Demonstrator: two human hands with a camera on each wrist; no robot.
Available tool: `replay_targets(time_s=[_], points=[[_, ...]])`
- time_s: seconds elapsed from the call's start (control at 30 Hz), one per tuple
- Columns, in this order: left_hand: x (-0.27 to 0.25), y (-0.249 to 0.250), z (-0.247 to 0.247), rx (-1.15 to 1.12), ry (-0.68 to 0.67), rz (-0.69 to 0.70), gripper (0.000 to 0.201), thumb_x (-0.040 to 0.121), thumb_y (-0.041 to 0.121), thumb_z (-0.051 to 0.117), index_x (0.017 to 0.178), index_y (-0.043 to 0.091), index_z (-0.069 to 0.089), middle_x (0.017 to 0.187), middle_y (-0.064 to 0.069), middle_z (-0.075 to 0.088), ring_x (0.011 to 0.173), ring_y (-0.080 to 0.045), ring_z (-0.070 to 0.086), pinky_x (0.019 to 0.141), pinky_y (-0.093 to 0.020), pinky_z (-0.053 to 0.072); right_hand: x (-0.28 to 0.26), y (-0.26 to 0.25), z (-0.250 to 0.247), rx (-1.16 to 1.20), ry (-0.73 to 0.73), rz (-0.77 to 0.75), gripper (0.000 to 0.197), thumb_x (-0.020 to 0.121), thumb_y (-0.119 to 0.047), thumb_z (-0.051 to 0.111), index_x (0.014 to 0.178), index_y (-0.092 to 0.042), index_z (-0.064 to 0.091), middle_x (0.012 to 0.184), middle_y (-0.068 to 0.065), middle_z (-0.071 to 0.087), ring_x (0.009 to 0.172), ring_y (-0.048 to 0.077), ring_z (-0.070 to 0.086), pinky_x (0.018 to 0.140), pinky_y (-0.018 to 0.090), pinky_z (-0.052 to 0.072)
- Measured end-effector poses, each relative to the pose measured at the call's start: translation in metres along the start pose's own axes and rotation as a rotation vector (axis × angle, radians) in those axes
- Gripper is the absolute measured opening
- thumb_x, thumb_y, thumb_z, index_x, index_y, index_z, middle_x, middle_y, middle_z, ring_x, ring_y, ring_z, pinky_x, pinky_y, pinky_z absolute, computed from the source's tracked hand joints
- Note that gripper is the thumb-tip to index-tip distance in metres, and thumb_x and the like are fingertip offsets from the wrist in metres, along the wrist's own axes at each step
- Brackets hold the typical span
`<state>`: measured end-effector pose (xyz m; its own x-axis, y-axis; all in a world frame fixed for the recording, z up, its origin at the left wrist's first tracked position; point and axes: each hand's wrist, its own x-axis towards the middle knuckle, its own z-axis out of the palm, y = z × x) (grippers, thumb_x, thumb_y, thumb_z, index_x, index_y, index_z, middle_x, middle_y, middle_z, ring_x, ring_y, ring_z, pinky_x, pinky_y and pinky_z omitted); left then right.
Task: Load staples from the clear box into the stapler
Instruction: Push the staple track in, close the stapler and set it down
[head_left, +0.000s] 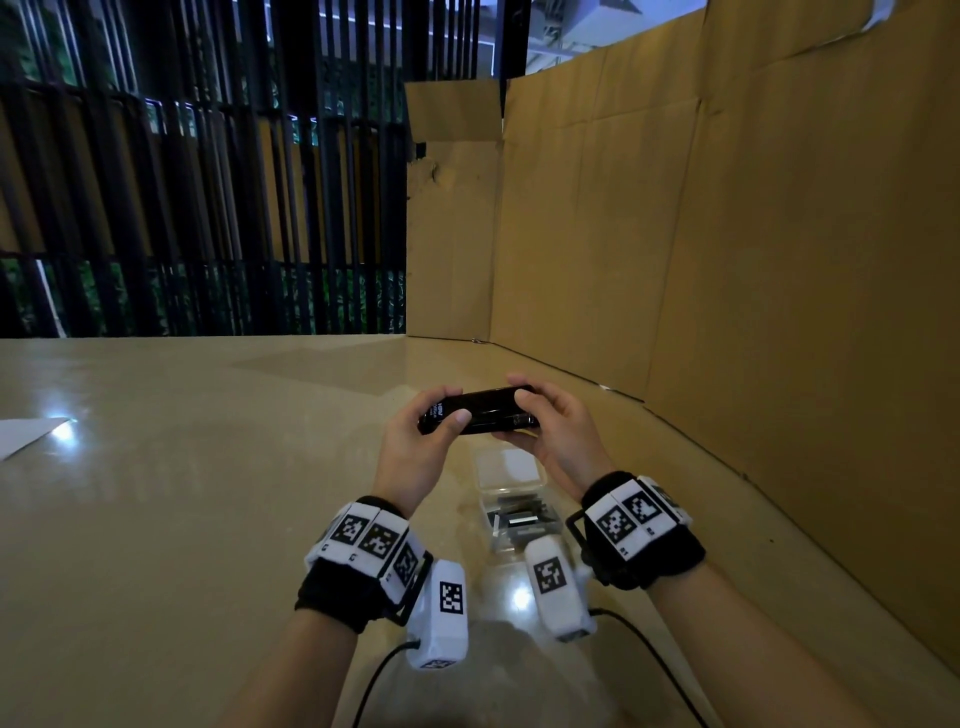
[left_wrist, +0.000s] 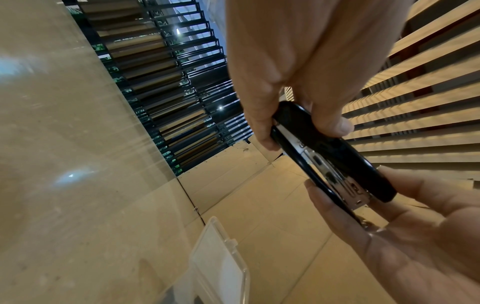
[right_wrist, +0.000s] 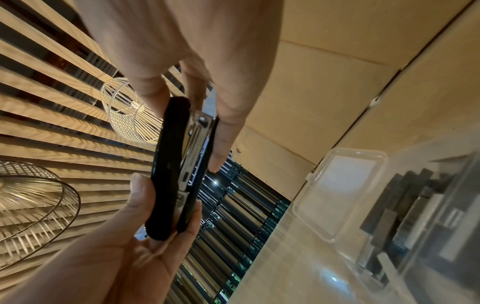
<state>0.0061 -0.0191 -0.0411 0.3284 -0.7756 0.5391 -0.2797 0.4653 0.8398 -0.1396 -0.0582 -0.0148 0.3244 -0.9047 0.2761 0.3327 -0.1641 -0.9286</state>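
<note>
Black stapler (head_left: 478, 410) held closed above table; clear box (head_left: 519, 499) open beneath it.

Stapler: glossy black body with white lettering near its left end, chrome magazine visible between top cover and base, lying roughly level and crosswise, raised off the table, gripped at both ends. Clear box: transparent plastic, hinged lid (head_left: 511, 467) folded back flat on the far side, tray filled with grey staple strips (head_left: 522, 519), resting on the table directly below the stapler.

The head camera looks forward and down from above both wrists, over the surface (head_left: 156, 493) toward the cardboard wall (head_left: 727, 260). Each wrist camera peers close along its own palm, tilted up. All three views share the stapler (head_left: 478, 410) and the box (head_left: 511, 499).
</note>
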Motion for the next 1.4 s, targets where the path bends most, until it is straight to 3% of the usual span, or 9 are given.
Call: replay_targets(time_s=[0.13, 0.23, 0.37, 0.57, 0.7, 0.83, 1.03, 1.23, 1.4], points=[[0.0, 0.0, 0.001, 0.008, 0.0, -0.009, 0.023, 0.086, 0.011, 0.06, 0.108, 0.014, 0.062, 0.1, -0.004, 0.061, 0.097, -0.017, 0.055, 0.079, -0.014, 0.043, 0.001, 0.0, -0.001, 0.01, -0.002, 0.013, 0.02, 0.091, -0.006, 0.045, 0.09, -0.016, 0.062, 0.099, 0.007, 0.055, 0.103, 0.026, 0.055, 0.078, 0.034, 0.056], [0.001, -0.001, 0.001, 0.043, 0.0, -0.015, 0.026, 0.086, 0.012, 0.061, 0.112, 0.011, 0.063, 0.1, -0.002, 0.06, 0.096, -0.015, 0.055, 0.075, -0.004, 0.041, 0.001, 0.001, -0.001, 0.032, 0.002, 0.042, 0.021, 0.091, -0.005, 0.044, 0.09, -0.014, 0.063, 0.102, 0.01, 0.055, 0.103, 0.029, 0.055, 0.08, 0.037, 0.055], [0.001, 0.0, -0.001, 0.112, -0.032, -0.016, 0.029, 0.086, 0.014, 0.06, 0.114, 0.01, 0.062, 0.101, 0.0, 0.059, 0.097, -0.014, 0.053, 0.076, -0.007, 0.04, 0.002, 0.004, -0.002, 0.08, 0.018, 0.092, 0.02, 0.091, -0.005, 0.045, 0.091, -0.011, 0.063, 0.104, 0.015, 0.055, 0.102, 0.032, 0.055, 0.08, 0.04, 0.055], [0.0, 0.004, -0.006, 0.217, -0.099, -0.007, 0.032, 0.083, 0.017, 0.064, 0.115, 0.014, 0.061, 0.112, -0.007, 0.061, 0.106, -0.021, 0.055, 0.094, -0.032, 0.045, 0.001, 0.003, -0.004, 0.111, 0.02, 0.133, 0.019, 0.091, -0.004, 0.044, 0.094, -0.007, 0.062, 0.096, 0.012, 0.057, 0.096, 0.031, 0.057, 0.067, 0.033, 0.058], [-0.001, 0.01, -0.007, 0.633, -0.23, 0.08, 0.055, 0.071, 0.025, 0.075, 0.123, 0.027, 0.056, 0.118, -0.003, 0.059, 0.11, -0.023, 0.052, 0.098, -0.037, 0.042, -0.001, 0.004, -0.002, 0.073, 0.014, 0.168, 0.018, 0.09, -0.003, 0.045, 0.092, -0.005, 0.063, 0.095, 0.013, 0.058, 0.089, 0.025, 0.058, 0.07, 0.036, 0.057], [-0.001, 0.017, -0.003, 1.054, -0.379, 0.123, 0.063, 0.079, 0.024, 0.063, 0.137, 0.031, 0.039, 0.124, 0.0, 0.057, 0.114, -0.025, 0.053, 0.094, -0.039, 0.042, -0.004, 0.012, 0.012, 0.038, 0.023, 0.213, 0.02, 0.088, -0.001, 0.048, 0.103, 0.001, 0.06, 0.095, 0.016, 0.059, 0.088, 0.026, 0.059, 0.079, 0.04, 0.053], [-0.007, 0.02, -0.013, 1.11, -0.51, 0.042, 0.059, 0.079, 0.019, 0.057, 0.135, 0.025, 0.039, 0.123, -0.003, 0.059, 0.111, -0.027, 0.057, 0.092, -0.043, 0.046, -0.009, 0.021, 0.026, 0.014, 0.052, 0.284, 0.025, 0.089, -0.004, 0.048, 0.112, -0.001, 0.058, 0.11, 0.02, 0.053, 0.102, 0.033, 0.054, 0.073, 0.037, 0.053], [-0.013, 0.022, -0.033, 0.956, -0.516, -0.095, 0.043, 0.079, 0.025, 0.066, 0.119, 0.02, 0.053, 0.113, -0.005, 0.066, 0.105, -0.025, 0.06, 0.091, -0.037, 0.048, -0.018, 0.024, 0.021, 0.059, -0.012, 0.315, 0.019, 0.088, -0.009, 0.051, 0.102, 0.001, 0.058, 0.094, 0.014, 0.057, 0.094, 0.028, 0.058, 0.077, 0.037, 0.053], [-0.02, 0.024, -0.029, 0.906, -0.61, -0.164, 0.046, 0.078, 0.021, 0.069, 0.121, 0.013, 0.055, 0.116, -0.009, 0.065, 0.106, -0.025, 0.06, 0.09, -0.032, 0.047, -0.027, 0.021, 0.006, -0.011, -0.064, 0.379, 0.013, 0.088, -0.012, 0.051, 0.089, -0.002, 0.058, 0.088, 0.012, 0.056, 0.088, 0.027, 0.059, 0.078, 0.039, 0.053]])
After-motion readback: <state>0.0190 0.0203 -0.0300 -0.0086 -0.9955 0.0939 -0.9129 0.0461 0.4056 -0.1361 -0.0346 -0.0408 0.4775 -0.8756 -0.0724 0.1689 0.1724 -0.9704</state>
